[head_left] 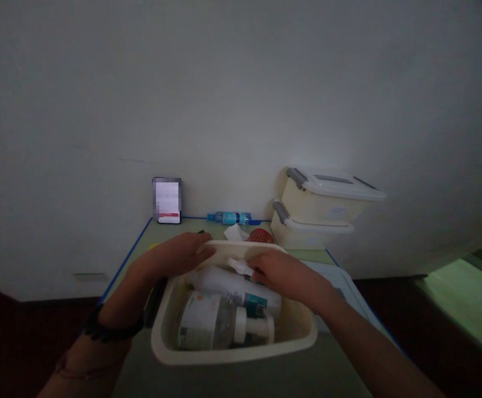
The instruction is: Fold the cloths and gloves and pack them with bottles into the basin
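A cream plastic bin (235, 356) sits in front of me on the table. My left hand (187, 251) is closed on its far left rim, thumb on the inner side. Inside the bin, my right hand (272, 268) has its fingers closed around a small white plastic piece (241, 267) shaped like a nozzle; the rest of it is hidden. A white bottle (220, 284) with a teal label lies below that hand. Nearer to me, a clear pump bottle (224, 323) with a white label and white pump rests on its side.
Two lidded cream boxes (319, 202) are stacked at the back right, beside a flat pale lid (328, 273). A lit tablet (167, 200) leans on the wall. A water bottle (232, 218), a white tissue (235, 232) and a red patterned object (261, 236) lie behind the bin.
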{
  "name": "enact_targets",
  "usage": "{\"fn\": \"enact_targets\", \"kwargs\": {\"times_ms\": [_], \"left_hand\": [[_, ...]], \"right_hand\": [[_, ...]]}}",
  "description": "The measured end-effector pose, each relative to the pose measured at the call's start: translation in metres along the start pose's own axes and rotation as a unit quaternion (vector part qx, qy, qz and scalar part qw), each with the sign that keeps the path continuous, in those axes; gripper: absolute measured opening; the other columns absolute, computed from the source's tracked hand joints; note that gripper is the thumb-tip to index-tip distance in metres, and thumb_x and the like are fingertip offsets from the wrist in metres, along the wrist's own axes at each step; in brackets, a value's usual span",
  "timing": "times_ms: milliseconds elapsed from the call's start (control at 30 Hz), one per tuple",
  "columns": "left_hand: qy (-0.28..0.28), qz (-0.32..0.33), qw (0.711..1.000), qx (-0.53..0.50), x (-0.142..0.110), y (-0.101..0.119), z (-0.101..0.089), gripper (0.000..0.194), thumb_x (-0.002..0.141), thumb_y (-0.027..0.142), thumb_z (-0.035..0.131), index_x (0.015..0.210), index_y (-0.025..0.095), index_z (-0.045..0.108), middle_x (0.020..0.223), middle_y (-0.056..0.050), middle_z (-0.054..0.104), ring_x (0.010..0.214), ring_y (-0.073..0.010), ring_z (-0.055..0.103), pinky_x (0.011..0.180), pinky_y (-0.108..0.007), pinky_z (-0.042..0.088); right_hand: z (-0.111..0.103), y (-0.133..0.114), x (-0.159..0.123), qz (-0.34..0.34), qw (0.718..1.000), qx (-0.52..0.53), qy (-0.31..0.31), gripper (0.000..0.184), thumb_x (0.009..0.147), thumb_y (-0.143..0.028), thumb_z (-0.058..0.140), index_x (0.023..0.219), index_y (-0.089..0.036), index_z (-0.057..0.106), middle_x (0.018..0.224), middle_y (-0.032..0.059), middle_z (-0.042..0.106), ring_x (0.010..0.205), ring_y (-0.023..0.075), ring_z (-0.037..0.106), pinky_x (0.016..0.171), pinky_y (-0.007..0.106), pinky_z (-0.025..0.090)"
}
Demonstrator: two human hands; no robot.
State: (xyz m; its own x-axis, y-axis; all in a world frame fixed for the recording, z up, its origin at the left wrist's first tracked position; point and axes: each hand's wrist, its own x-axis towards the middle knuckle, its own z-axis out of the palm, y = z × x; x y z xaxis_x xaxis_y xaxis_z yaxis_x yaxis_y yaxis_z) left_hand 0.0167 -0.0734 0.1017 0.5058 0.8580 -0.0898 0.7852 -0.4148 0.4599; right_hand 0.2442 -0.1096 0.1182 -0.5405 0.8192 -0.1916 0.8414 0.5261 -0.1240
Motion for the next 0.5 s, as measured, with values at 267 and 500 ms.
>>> {"fn": "enact_targets", "kwargs": {"times_ms": [267, 500], "left_hand": [[-0.002, -0.002, 1.0, 0.013, 0.001, 0.0, 0.0, 0.036, 0.09, 0.04, 0.032, 0.097, 0.017, 0.059, 0.101, -0.014, 0.068, 0.096, -0.0289, 0.062, 0.083, -0.039, 0.043], [-0.016, 0.006, 1.0, 0.025, 0.001, 0.002, -0.004, 0.036, 0.09, 0.035, 0.031, 0.099, 0.012, 0.058, 0.106, -0.02, 0.066, 0.098, -0.0315, 0.061, 0.086, -0.043, 0.042]], "right_hand": [[-0.003, 0.01, -0.002, 0.007, 0.999, -0.033, 0.004, 0.022, 0.086, -0.018, 0.053, 0.102, -0.013, 0.068, 0.109, 0.013, 0.067, 0.102, 0.0248, 0.061, 0.088, 0.035, 0.045], [0.004, 0.009, -0.003, 0.04, 0.998, -0.051, 0.012, 0.026, 0.086, -0.013, 0.048, 0.1, -0.007, 0.07, 0.107, 0.0196, 0.067, 0.101, 0.0297, 0.062, 0.086, 0.039, 0.046]]}}
